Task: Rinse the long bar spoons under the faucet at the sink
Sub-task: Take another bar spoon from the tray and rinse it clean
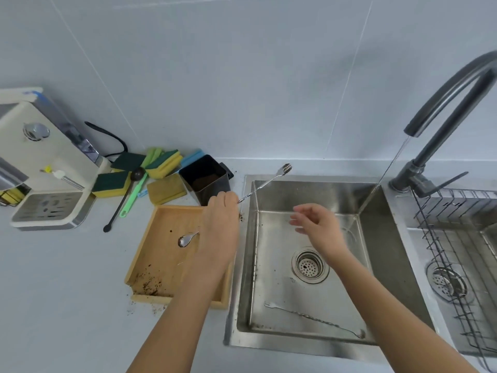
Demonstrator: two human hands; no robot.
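— What's on the counter?

— A person's left hand holds a long bar spoon over a wooden tray. Its bowl end hangs just above the tray and its forked end points up over the sink rim. Coffee grounds dirty the tray.

— And the other hand?

— The right hand hovers over the basin, fingers loose, holding nothing. A thin stream of water runs from the faucet into the far right corner. A second spoon lies flat on the sink floor, near the drain.

— Anything behind?

— Sponges, a dark bin, and a cream coffee machine at left.
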